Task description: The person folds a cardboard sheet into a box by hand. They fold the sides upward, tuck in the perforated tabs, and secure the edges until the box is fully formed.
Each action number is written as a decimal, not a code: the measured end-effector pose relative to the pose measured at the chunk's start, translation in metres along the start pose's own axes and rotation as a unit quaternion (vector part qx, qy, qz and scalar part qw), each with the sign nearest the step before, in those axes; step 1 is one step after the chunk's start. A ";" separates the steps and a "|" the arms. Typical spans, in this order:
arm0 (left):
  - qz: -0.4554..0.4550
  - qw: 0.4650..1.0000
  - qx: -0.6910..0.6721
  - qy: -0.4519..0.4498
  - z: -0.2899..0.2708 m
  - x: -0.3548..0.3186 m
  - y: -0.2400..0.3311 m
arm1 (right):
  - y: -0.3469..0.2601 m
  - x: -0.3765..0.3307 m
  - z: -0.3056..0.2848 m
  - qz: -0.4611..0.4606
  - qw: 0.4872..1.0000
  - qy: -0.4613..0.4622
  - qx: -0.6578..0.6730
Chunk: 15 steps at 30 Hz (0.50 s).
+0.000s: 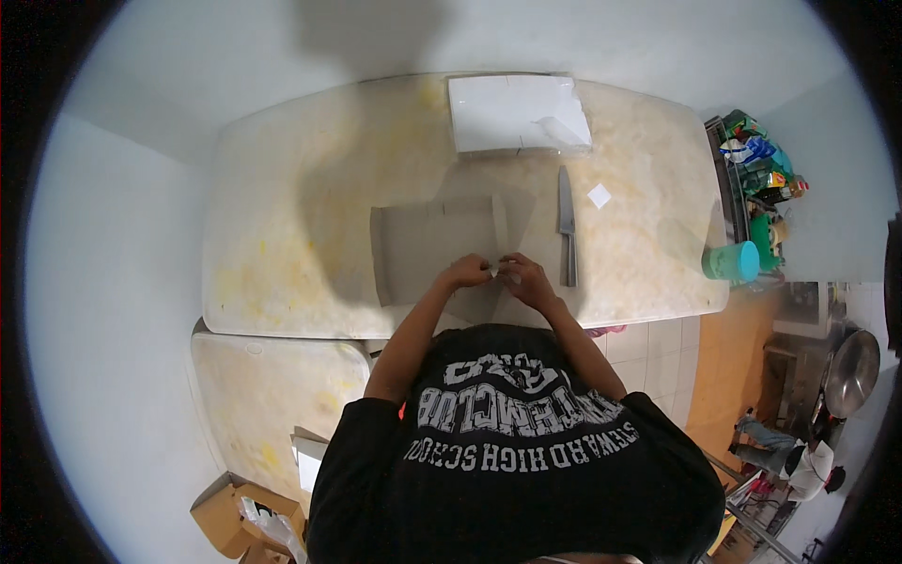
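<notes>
A shallow grey cardboard box (427, 246) lies on the table in front of me, its left, far and right side flaps standing up. At its near right corner, my left hand (467, 271) has its fingers closed on the cardboard. Just to the right, my right hand (526, 280) pinches the same corner, the fingertips of both hands almost meeting. A small pale bit shows between them, too small to name. To the right of the box lies a large kitchen knife (567, 226), blade pointing away from me. Beside the blade is a small white square (598, 195).
A plastic-wrapped stack of white sheets (517, 115) lies at the table's far edge. A teal cup (731, 261) stands at the right edge, near a rack of bottles and packets (752, 169). Behind on the left are a second table (282, 381) and an open brown carton (225, 517).
</notes>
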<state>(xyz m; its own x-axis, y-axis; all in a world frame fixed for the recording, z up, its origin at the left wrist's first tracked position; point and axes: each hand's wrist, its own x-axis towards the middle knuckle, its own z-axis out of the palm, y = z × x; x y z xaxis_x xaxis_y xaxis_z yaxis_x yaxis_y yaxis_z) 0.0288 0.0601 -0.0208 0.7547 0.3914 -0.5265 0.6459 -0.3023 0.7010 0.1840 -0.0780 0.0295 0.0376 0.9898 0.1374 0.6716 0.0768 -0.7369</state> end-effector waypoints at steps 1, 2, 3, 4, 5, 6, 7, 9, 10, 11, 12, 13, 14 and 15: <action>0.042 0.999 -0.011 -0.024 -0.002 -0.005 0.005 | 0.001 0.001 -0.001 -0.006 1.000 0.004 -0.006; 0.040 0.999 -0.014 -0.028 0.000 -0.012 0.011 | 0.001 0.000 -0.002 -0.012 1.000 0.009 -0.013; 0.045 0.999 0.022 -0.002 -0.003 -0.022 0.024 | 0.003 -0.003 -0.003 -0.005 1.000 0.009 -0.012; 0.048 0.997 0.058 0.030 -0.004 -0.028 0.027 | 0.003 -0.002 -0.002 -0.001 1.000 0.007 0.006; 0.045 0.997 0.056 0.030 0.001 -0.032 0.029 | 0.004 -0.001 -0.002 0.004 1.000 0.005 0.023; 0.063 0.990 0.081 0.101 0.009 -0.035 0.029 | 0.005 -0.001 -0.001 0.003 1.000 0.002 0.025; 0.081 0.976 0.106 0.171 0.014 -0.038 0.028 | 0.006 0.000 0.000 0.000 1.000 -0.001 0.023; 0.086 0.973 0.111 0.183 0.015 -0.041 0.028 | 0.010 -0.001 0.002 0.000 1.000 -0.004 0.021; 0.094 0.970 0.117 0.193 0.015 -0.043 0.030 | 0.013 -0.002 0.003 -0.007 1.000 -0.004 0.015; 0.095 0.970 0.116 0.191 0.015 -0.044 0.033 | 0.016 -0.004 0.004 -0.014 1.000 -0.004 0.008; 0.085 0.969 0.131 0.194 0.015 -0.044 0.035 | 0.014 -0.004 0.003 -0.014 1.000 -0.005 0.009; 0.076 0.967 0.146 0.196 0.014 -0.045 0.036 | 0.013 -0.004 0.002 -0.010 1.000 -0.006 0.016; 0.076 0.967 0.146 0.195 0.014 -0.047 0.037 | 0.012 -0.004 0.001 -0.007 1.000 -0.008 0.022; 0.081 0.963 0.152 0.205 0.015 -0.048 0.037 | 0.012 -0.004 0.001 -0.006 1.000 -0.007 0.023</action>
<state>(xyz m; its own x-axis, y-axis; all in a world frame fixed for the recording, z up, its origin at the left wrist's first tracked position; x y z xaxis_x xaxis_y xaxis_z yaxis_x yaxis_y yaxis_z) 0.0183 0.0168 0.0230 0.7798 0.6094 -0.1430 0.5741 -0.6051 0.5517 0.1918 -0.0810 0.0194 0.0187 0.9904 0.1373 0.6378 0.0939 -0.7644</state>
